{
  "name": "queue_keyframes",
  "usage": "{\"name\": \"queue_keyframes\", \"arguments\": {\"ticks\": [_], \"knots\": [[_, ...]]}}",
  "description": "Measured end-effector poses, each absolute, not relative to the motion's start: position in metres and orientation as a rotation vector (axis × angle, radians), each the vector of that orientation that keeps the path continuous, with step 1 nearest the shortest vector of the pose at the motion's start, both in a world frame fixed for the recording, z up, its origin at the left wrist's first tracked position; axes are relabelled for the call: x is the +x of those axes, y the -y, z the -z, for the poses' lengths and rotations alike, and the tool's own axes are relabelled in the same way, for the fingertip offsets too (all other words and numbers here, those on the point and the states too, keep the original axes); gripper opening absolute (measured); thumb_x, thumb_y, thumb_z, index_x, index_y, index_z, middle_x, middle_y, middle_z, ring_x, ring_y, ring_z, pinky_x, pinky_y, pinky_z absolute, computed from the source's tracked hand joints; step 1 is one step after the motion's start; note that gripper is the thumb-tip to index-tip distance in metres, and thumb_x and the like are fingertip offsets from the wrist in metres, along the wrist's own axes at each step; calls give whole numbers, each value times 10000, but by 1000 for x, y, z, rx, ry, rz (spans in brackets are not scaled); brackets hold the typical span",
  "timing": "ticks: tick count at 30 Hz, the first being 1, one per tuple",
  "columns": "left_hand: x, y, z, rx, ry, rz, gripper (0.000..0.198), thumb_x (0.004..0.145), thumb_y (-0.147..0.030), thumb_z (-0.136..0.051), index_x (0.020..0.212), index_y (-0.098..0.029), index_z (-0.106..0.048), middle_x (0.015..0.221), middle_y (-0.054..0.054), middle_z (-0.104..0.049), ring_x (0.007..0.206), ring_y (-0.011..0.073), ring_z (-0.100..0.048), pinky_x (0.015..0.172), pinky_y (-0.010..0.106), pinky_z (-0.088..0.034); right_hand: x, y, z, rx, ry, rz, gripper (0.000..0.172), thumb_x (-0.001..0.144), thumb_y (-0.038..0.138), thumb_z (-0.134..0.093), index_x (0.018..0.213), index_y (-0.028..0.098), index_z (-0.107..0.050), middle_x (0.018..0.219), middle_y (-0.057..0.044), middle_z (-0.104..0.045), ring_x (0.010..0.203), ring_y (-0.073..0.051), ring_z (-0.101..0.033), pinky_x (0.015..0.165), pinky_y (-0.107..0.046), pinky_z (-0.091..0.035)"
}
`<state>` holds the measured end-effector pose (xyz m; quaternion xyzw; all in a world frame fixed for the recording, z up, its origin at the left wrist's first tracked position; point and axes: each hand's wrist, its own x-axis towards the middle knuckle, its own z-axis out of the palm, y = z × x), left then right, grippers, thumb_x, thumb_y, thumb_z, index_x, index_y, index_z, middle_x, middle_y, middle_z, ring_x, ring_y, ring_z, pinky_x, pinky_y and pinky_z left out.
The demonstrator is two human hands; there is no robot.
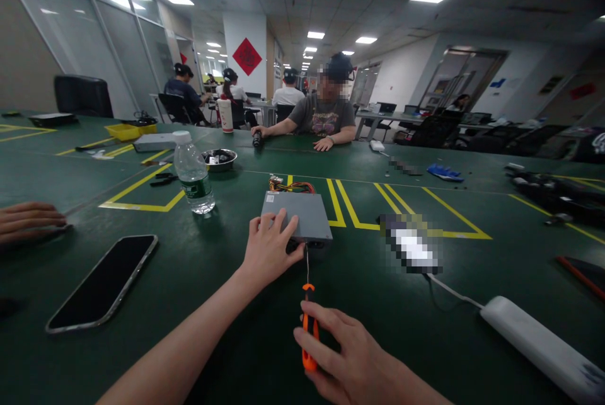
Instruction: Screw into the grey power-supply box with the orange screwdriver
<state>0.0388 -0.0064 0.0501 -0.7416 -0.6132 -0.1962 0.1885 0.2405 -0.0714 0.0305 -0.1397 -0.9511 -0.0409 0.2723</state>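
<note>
A grey metal computer power supply [309,206] lies on the green table, its bundle of coloured cables [297,186] at the far side. Over its near left part, my left hand [271,238] grips it, fingers bent on the top and thumb by the near edge. My right hand [345,348] is closed round the orange and black handle of a screwdriver [309,336]. The screwdriver's thin shaft points away from me and reaches the near face of the power supply. The exact spot where its tip meets that face is too small to make out.
Left of my hands are a phone [104,282], a water bottle [193,175] and a metal bowl [220,159] of small parts. On the right, a cable runs to a white power strip [534,342]. Across the table sits a person [326,109]; another person's hand [31,222] rests far left.
</note>
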Motion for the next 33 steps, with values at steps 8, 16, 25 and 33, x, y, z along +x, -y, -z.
{"name": "queue_keyframes", "arguments": {"ticks": [8,16,25,33], "knots": [[39,6,-51,-2093,1714,588,462,796,-472,-478,1206,-261,-500,1276,91,-488,1089,301,-413,861,462,-328,244,70,-25,-369,2428,163,291,829,272,-564,1050,98,-490,1110,-204,-609,988,-223,-616,816,-311,-518],[40,5,-50,-2083,1725,578,457,798,-479,-473,1206,-274,-495,1275,72,-491,1085,292,-412,864,451,-325,241,74,-34,-371,2496,228,253,902,319,-489,1075,142,-543,1104,-175,-627,887,-182,-648,750,-294,-539],[40,6,-50,-2082,1727,574,463,805,-484,-461,1213,-267,-492,1285,75,-486,1091,293,-410,873,453,-322,236,72,-33,-388,2523,215,312,929,393,-427,1071,147,-556,1053,-156,-649,897,-185,-650,719,-268,-547],[39,5,-49,-2082,1714,579,466,800,-479,-470,1213,-264,-492,1281,74,-488,1084,290,-415,871,448,-327,240,69,-27,-331,2348,225,251,934,328,-438,1022,103,-504,1005,-190,-663,873,-178,-661,726,-259,-539]]}}
